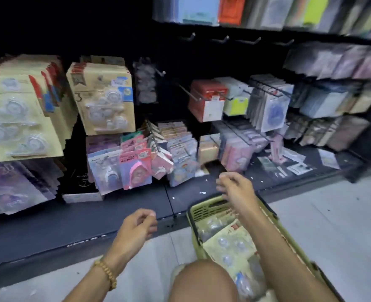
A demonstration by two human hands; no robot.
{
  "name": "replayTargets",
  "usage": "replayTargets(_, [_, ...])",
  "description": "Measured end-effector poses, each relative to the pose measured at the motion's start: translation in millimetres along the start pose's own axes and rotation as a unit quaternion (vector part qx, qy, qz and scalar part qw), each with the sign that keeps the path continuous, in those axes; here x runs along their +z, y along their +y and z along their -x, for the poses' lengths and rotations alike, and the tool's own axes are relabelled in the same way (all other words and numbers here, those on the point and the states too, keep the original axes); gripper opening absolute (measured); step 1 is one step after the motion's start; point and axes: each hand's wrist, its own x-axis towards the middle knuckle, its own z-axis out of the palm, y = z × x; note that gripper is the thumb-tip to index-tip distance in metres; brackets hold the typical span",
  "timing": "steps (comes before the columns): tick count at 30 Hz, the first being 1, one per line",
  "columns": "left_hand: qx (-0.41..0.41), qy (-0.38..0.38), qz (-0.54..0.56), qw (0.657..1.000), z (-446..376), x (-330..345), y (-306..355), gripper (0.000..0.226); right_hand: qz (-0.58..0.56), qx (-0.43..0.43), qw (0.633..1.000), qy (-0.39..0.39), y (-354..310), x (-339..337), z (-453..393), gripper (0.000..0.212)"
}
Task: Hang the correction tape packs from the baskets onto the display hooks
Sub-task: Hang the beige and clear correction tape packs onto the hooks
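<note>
Both hands empty, fingers loosely curled: left hand point(136, 229) over the floor, right hand point(234, 188) above green basket point(196, 212). Correction tape packs point(230, 243) lie in basket; more hang on display hooks point(106, 97).

1. Coloured sheets point(198, 8) are stood along the top shelf.
2. A red box pack point(207, 100) and a yellow pack point(236, 106) are hung mid-display.
3. Pink character packs point(136, 168) are hung low, near the centre.
4. Loose cards point(297, 167) are scattered on the dark base shelf point(93, 219).
5. Grey floor tiles point(343, 214) are seen below.
</note>
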Motion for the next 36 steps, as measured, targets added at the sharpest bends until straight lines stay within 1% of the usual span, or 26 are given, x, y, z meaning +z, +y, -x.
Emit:
replayTargets(2, [0.000,-0.028,-0.028,0.999,5.9,23.2,-11.6,0.013,0.008,0.023,1.000,0.006,23.5,-28.5,21.4,0.008])
replayTargets(6, [0.005,-0.099,-0.104,0.990,10.4,66.6,-33.5,0.013,0.027,0.083,0.996,0.018,73.5,-79.2,59.5,0.005])
replayTargets(10, [0.039,-0.159,-0.194,0.967,-2.8,106.2,-43.5,0.011,0.054,0.138,0.987,0.054,123.4,-120.6,78.6,0.021])
replayTargets(13, [0.060,-0.208,-0.245,0.945,-21.6,139.0,-49.8,0.013,0.097,0.159,0.980,0.075,158.4,-137.9,79.7,0.020])
replayTargets(16, [0.058,-0.267,-0.306,0.912,-49.3,172.6,-62.4,0.030,0.115,0.180,0.973,0.084,192.6,-141.3,69.6,0.024])
replayTargets(18, [0.056,-0.288,-0.357,0.887,-69.0,193.9,-72.8,0.043,0.144,0.182,0.968,0.091,209.8,-140.1,57.6,0.028])
replayTargets(19, [0.050,-0.295,-0.380,0.875,-77.9,204.1,-77.8,0.050,0.156,0.177,0.967,0.098,215.0,-138.1,49.1,0.027])
replayTargets(21, [0.034,-0.310,-0.426,0.849,-90.2,221.1,-88.0,0.064,0.184,0.152,0.962,0.130,215.1,-135.0,34.9,0.015])
replayTargets(22, [0.025,-0.316,-0.450,0.835,-96.0,228.7,-95.1,0.070,0.212,0.142,0.954,0.153,215.1,-136.7,27.6,0.013])
replayTargets(23, [0.017,-0.313,-0.475,0.822,-101.8,235.1,-102.5,0.076,0.251,0.139,0.943,0.169,214.6,-140.9,20.7,0.016])
replayTargets(24, [0.011,-0.305,-0.498,0.812,-107.7,240.0,-110.0,0.082,0.290,0.141,0.934,0.154,214.9,-147.0,15.2,0.018])
replayTargets(25, [0.002,-0.295,-0.517,0.803,-112.2,243.4,-115.9,0.087,0.314,0.152,0.932,0.103,216.4,-152.5,12.3,0.021])
replayTargets(27, [-0.017,-0.275,-0.525,0.806,-120.9,247.9,-128.4,0.091,0.325,0.190,0.925,-0.043,224.0,-155.8,14.3,0.029])
replayTargets(28, [-0.026,-0.262,-0.519,0.813,-122.8,248.8,-132.6,0.093,0.327,0.208,0.916,-0.104,230.6,-152.5,19.4,0.042])
replayTargets(29, [-0.031,-0.250,-0.518,0.818,-124.3,249.1,-134.3,0.097,0.334,0.211,0.910,-0.130,235.1,-148.8,26.3,0.057])
replayTargets(30, [-0.036,-0.243,-0.520,0.818,-124.9,249.8,-134.8,0.102,0.333,0.200,0.912,-0.133,241.8,-144.6,32.6,0.068])
replayTargets(31, [-0.047,-0.244,-0.520,0.818,-124.9,250.7,-135.0,0.105,0.309,0.191,0.924,-0.122,244.8,-141.3,38.7,0.069])
replayTargets(32, [-0.058,-0.248,-0.515,0.818,-123.5,252.4,-132.9,0.106,0.259,0.191,0.941,-0.100,243.2,-139.0,42.6,0.063])
replayTargets(34, [-0.083,-0.255,-0.520,0.811,-126.1,253.6,-133.4,0.111,0.207,0.207,0.955,-0.039,246.5,-141.4,45.0,0.046])
replayTargets(36, [-0.088,-0.256,-0.544,0.794,-133.1,254.3,-136.9,0.132,0.232,0.192,0.953,-0.004,251.1,-145.1,46.4,0.030])
